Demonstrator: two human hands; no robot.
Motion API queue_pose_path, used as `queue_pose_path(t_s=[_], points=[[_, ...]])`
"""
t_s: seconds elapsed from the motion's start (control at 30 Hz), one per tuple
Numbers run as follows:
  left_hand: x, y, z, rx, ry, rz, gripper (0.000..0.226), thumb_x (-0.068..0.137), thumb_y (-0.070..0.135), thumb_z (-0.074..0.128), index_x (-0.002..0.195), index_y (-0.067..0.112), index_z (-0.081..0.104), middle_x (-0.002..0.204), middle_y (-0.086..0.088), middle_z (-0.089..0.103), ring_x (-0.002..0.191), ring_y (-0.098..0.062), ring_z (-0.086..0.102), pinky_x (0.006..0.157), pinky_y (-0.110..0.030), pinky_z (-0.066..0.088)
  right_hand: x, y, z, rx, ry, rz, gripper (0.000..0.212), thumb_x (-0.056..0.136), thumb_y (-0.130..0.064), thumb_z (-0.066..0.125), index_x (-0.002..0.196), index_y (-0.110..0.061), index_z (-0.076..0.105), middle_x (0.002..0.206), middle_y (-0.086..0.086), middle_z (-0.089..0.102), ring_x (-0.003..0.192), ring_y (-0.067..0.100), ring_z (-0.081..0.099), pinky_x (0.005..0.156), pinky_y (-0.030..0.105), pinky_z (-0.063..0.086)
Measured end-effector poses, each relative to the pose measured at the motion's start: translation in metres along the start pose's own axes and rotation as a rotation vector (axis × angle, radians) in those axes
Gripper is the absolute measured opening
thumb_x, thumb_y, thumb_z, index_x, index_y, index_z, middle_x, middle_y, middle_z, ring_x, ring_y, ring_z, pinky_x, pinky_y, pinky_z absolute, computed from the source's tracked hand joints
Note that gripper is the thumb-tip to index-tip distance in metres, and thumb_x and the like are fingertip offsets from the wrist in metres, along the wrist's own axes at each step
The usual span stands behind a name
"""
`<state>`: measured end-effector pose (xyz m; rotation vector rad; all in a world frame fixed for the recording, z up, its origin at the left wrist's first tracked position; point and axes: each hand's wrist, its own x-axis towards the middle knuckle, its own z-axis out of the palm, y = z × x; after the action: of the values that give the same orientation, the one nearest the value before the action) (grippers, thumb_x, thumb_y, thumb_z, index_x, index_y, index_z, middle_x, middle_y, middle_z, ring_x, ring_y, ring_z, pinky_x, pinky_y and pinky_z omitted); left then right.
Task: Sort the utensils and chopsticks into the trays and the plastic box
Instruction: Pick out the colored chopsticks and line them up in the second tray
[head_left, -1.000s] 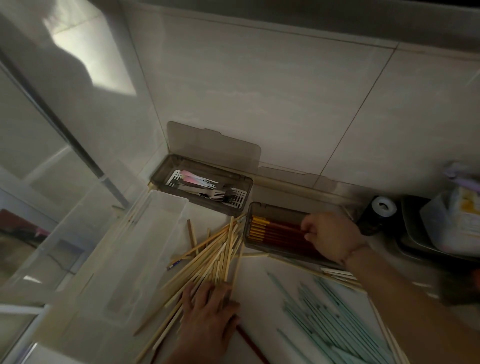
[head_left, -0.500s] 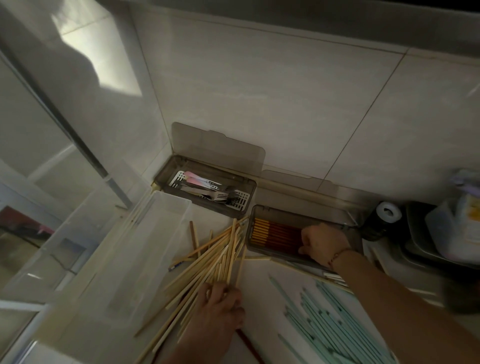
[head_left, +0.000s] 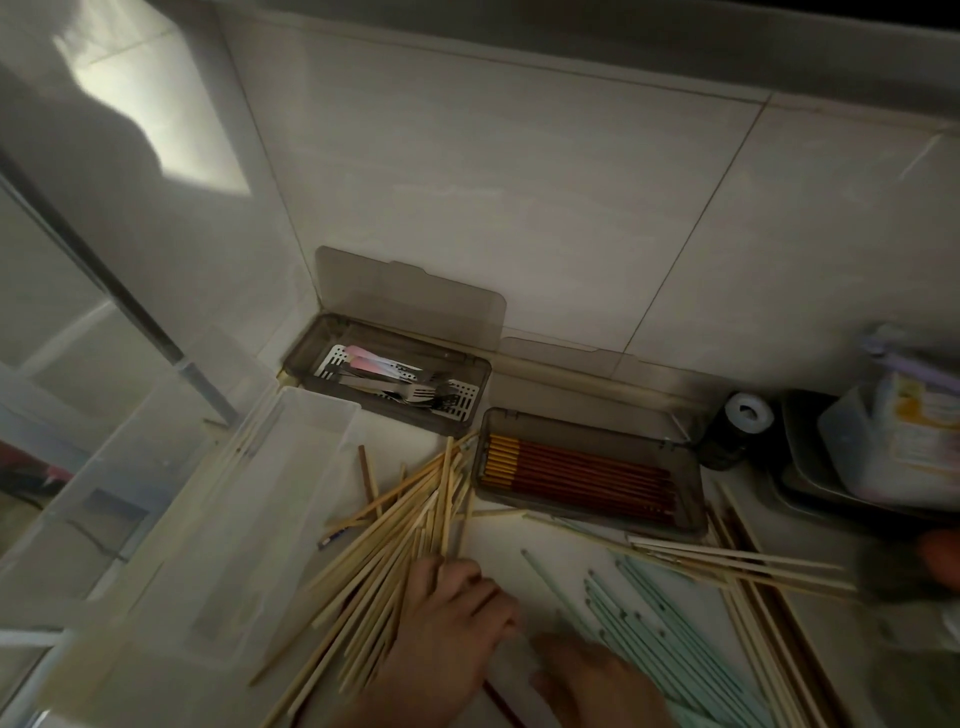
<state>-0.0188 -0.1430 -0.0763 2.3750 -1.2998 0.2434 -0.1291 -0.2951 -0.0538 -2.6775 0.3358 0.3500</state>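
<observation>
At far left a clear plastic box (head_left: 244, 525) stands open on the counter, its long side parallel to the spill beside it; it appears to hold nothing, or nearly nothing, though its walls are too translucent to be sure. Beyond it, in the corner against the tiled wall, a smoky lidded tray (head_left: 395, 371) holds forks and other metal utensils (head_left: 400, 382), lid raised against the tile so it can receive more.

Just right of the box lies a fanned heap of pale wooden chopsticks (head_left: 400, 530), unsorted. The left hand (head_left: 447, 613) rests on the near end of this fan, fingers bent over the sticks and pressing them to the counter, seemingly to gather them; whether any stick is actually gripped cannot be told. A dark red stick (head_left: 496, 701) shows beneath that hand.

The right hand (head_left: 597, 680) lies close beside it, low in view and blurred; its fingers' state cannot be told.

Further right, a second smoky tray (head_left: 592, 470) contains red-and-gold chopsticks (head_left: 582, 473) laid parallel, evidently a finished group. Near it, pale green chopsticks (head_left: 654, 618) and more wooden ones lie loose, awaiting sorting.
</observation>
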Motion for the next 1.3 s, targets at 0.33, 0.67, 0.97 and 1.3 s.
queue_pose_path(t_s=[0.33, 0.67, 0.97, 1.3], points=[[0.033, -0.008, -0.022, -0.603, 0.178, -0.377, 0.015, 0.096, 0.035, 0.045, 0.087, 0.032, 0.057, 0.089, 0.017, 0.058, 0.090, -0.011, 0.057, 0.079, -0.029, 0.043, -0.005, 0.022, -0.032, 0.517, 0.311, 0.171, 0.038, 0.085, -0.015, 0.069, 0.083, -0.053, 0.068, 0.075, -0.049, 0.056, 0.079, -0.020, 0.057, 0.068, -0.001, 0.039], [0.026, -0.045, 0.000, -0.267, 0.023, -0.373, 0.009, 0.084, 0.023, 0.058, 0.092, 0.028, 0.058, 0.104, 0.011, 0.051, 0.102, -0.013, 0.047, 0.087, -0.032, 0.042, 0.019, 0.024, -0.038, 0.334, 0.187, -0.017, 0.027, 0.085, -0.022, 0.062, 0.096, -0.043, 0.049, 0.073, -0.020, 0.062, 0.060, 0.003, 0.059, 0.052, 0.014, 0.041], [-0.044, -0.030, -0.009, -0.045, -0.192, -0.216, 0.030, 0.067, 0.045, 0.066, 0.095, 0.037, 0.059, 0.122, 0.006, 0.050, 0.112, -0.024, 0.044, 0.090, -0.044, 0.042, -0.001, 0.001, 0.011, -0.116, 0.129, -0.194, 0.013, 0.060, -0.043, 0.064, 0.063, -0.032, 0.070, 0.080, -0.007, 0.069, 0.057, 0.011, 0.065, 0.032, 0.020, 0.042], [-0.086, -0.012, -0.015, -0.023, 0.071, -0.434, 0.054, 0.068, 0.051, 0.064, 0.114, 0.023, 0.052, 0.122, -0.010, 0.059, 0.110, -0.031, 0.052, 0.093, -0.045, 0.038, 0.003, -0.010, 0.030, -0.303, 0.090, -0.251, 0.036, 0.049, -0.055, 0.066, 0.064, -0.022, 0.064, 0.091, 0.001, 0.067, 0.077, 0.026, 0.060, 0.055, 0.035, 0.050]])
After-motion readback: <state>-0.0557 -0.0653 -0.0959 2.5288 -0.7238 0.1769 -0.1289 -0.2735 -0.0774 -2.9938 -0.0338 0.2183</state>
